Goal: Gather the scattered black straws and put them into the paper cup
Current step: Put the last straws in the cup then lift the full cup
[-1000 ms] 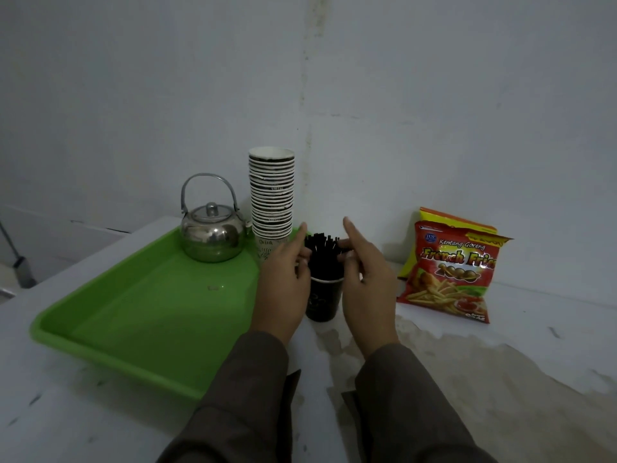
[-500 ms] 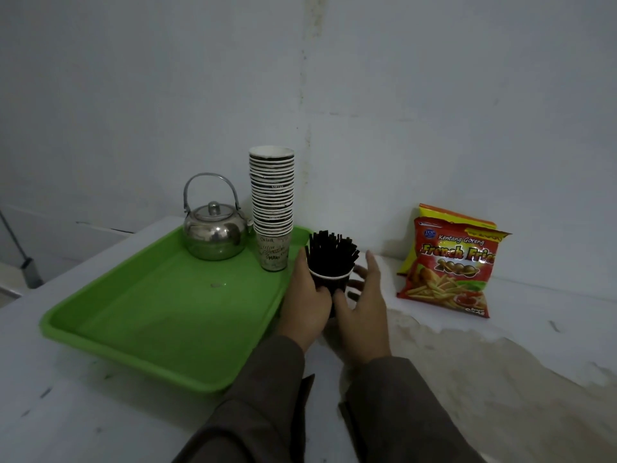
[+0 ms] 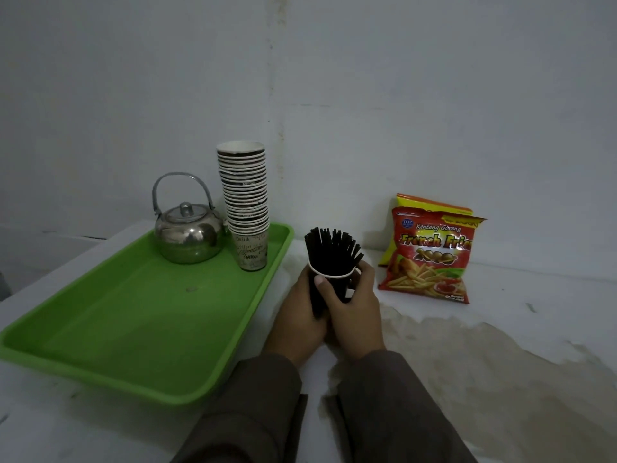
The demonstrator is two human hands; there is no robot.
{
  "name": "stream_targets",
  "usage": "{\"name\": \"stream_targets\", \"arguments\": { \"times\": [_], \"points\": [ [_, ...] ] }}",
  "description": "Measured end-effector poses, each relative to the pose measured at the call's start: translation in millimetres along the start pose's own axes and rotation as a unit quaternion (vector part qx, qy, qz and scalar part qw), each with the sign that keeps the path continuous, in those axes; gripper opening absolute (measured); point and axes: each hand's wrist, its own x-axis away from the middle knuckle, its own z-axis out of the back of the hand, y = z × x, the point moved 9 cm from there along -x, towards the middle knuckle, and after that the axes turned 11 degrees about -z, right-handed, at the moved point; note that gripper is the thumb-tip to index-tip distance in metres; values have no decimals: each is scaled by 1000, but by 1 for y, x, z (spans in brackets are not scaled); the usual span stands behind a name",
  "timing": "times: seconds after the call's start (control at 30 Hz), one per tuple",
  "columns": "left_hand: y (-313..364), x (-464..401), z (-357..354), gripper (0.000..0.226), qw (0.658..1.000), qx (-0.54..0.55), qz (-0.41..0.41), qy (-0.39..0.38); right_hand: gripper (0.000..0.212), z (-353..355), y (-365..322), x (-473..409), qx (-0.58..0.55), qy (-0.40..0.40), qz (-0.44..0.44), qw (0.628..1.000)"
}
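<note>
A dark paper cup (image 3: 334, 289) with a white rim stands on the white table between my two hands. A bundle of black straws (image 3: 331, 250) sticks upright out of it, fanning a little at the top. My left hand (image 3: 297, 320) wraps the cup's left side. My right hand (image 3: 355, 312) wraps the right side, its thumb across the front of the cup. Most of the cup's wall is hidden by my fingers. I see no loose straws on the table.
A green tray (image 3: 133, 332) lies to the left, carrying a steel kettle (image 3: 188, 233) and a tall stack of paper cups (image 3: 245, 208). Two snack bags (image 3: 430, 252) lean on the wall at the right. The table surface (image 3: 484, 362) is stained.
My hands dropped from the straw tops to the sides of the cup and closed around it. The right thumb has come across the cup's front.
</note>
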Motion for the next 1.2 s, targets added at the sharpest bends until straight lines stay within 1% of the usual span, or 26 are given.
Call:
{"name": "stream_targets", "arguments": {
  "times": [0.07, 0.17, 0.3, 0.43, 0.53, 0.6, 0.8, 0.97, 1.07, 1.2],
  "points": [
    [-3, -2, -3, 53, 1000, -20, -5, -15, 49, 7, 1, -4, -2, 9, -1, 1000],
    [-12, -7, -5, 57, 999, -23, 4, -24, 43, 16, 6, -15, 9, 22, -1, 1000],
    [-18, -20, -5, 56, 999, -51, 5, -12, 42, 19, 11, -31, 27, 12, 4, 1000],
    [-27, -34, -4, 53, 996, -84, 12, 11, 47, 20, 17, -47, -4, -5, -11, 1000],
    [-34, -44, -6, 50, 995, -95, 20, 17, 37, 17, 21, -57, 7, -12, -11, 1000],
    [-37, -51, -7, 49, 994, -105, 18, 20, 34, 13, 21, -63, 21, -11, -6, 1000],
    [-53, -70, -13, 51, 994, -106, 30, 21, 40, 3, 23, -86, 49, 17, -10, 999],
    [-62, -80, -17, 57, 995, -89, 34, 6, 42, -4, 28, -96, 30, -19, -28, 999],
    [-62, -81, -16, 54, 995, -96, 32, 9, 40, -3, 29, -99, 39, -11, -37, 998],
    [-61, -80, -14, 47, 993, -109, 33, 15, 48, -4, 32, -96, 33, -14, -50, 998]
  ]
}}
